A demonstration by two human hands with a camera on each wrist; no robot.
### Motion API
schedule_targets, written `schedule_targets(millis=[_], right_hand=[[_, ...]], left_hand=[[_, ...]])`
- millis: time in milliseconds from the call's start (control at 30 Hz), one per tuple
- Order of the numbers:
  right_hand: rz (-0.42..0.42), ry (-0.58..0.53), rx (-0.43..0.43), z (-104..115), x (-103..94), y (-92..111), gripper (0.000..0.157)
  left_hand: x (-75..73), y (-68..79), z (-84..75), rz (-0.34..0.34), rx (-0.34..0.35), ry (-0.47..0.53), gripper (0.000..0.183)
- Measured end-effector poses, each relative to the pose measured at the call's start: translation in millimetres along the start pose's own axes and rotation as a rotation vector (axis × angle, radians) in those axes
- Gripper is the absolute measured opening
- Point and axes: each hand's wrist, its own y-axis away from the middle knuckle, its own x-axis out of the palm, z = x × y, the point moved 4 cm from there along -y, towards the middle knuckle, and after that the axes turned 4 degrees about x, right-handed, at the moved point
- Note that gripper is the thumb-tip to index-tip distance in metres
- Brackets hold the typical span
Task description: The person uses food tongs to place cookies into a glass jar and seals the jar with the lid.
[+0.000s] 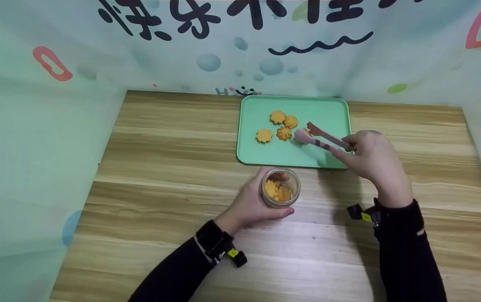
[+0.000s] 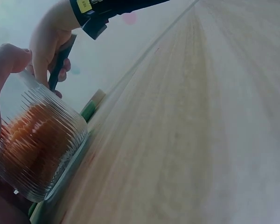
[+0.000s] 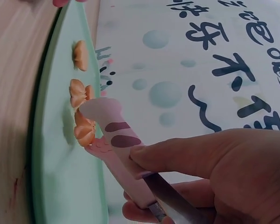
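My left hand (image 1: 251, 203) grips a clear ribbed jar (image 2: 77, 114) with several cookies (image 1: 277, 191) inside, just in front of the green tray. Pink tongs (image 1: 322, 140) are pinched in my right hand (image 1: 375, 163), reaching over the tray's right half. Between the tong tips a bit of a cookie (image 1: 307, 131) shows, mostly hidden; whether the tips touch it I cannot tell. Left of the tongs, several golden cookies (image 1: 264, 136) lie on the green tray (image 1: 324, 111). In the right wrist view, thumb and fingers hold the striped tong arms (image 3: 123, 135).
The wooden table (image 1: 160, 167) runs up to a printed cloth backdrop (image 1: 173, 58) behind the tray. More cloth (image 1: 22, 167) hangs along the left side. Both wrists wear a black strap with a small camera (image 1: 237, 256).
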Motion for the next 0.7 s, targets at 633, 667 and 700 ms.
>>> schedule_targets(millis=[633, 667, 700], right_hand=[[-0.084, 0.011, 0.021, 9, 16.3, -5, 0.045], [-0.079, 0.011, 0.026, 9, 19.7, -6, 0.045], [-0.073, 0.009, 0.031, 9, 22.8, -7, 0.045]], left_hand=[[-1.6, -0.6, 0.8, -0.012, 0.008, -0.004, 0.089], [-1.5, -0.7, 1.0, -0.012, 0.012, -0.006, 0.089], [-1.5, -0.8, 1.3, -0.012, 0.014, -0.007, 0.089]])
